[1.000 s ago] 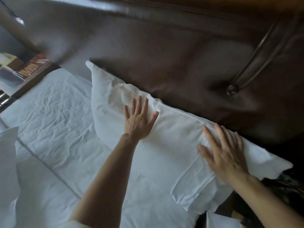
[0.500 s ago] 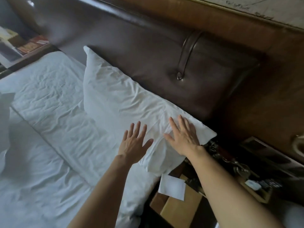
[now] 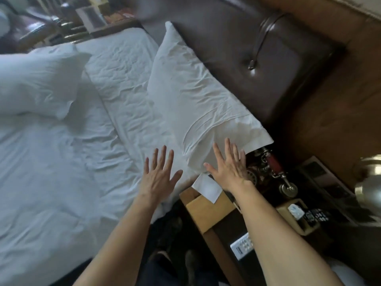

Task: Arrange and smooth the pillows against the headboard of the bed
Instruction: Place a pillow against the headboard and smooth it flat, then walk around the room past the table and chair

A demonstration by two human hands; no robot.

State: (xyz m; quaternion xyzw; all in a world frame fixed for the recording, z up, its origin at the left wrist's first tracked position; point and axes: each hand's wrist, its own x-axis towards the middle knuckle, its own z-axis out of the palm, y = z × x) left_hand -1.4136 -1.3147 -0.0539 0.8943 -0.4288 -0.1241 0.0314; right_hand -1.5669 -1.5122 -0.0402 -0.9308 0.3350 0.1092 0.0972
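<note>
A white pillow (image 3: 191, 96) lies flat along the dark brown padded headboard (image 3: 257, 48), its near end hanging past the mattress edge. My right hand (image 3: 228, 166) is spread open over that near end, fingers apart, holding nothing. My left hand (image 3: 158, 174) is also spread open, hovering over the white sheet (image 3: 115, 96) just left of the pillow's near corner. A second white pillow (image 3: 37, 79) lies loose on the bed at the left, away from the headboard.
A wooden nightstand (image 3: 208, 211) stands right of the bed with a white paper (image 3: 206, 186), an old-style telephone (image 3: 270, 168), a remote (image 3: 241, 244), a tissue box (image 3: 294, 213) and a brass lamp (image 3: 369, 182). A far nightstand (image 3: 97, 19) holds booklets.
Both hands slid along the pillow toward its near end and lifted off it. The view pulled back and turned, bringing the second pillow and the nightstand into sight.
</note>
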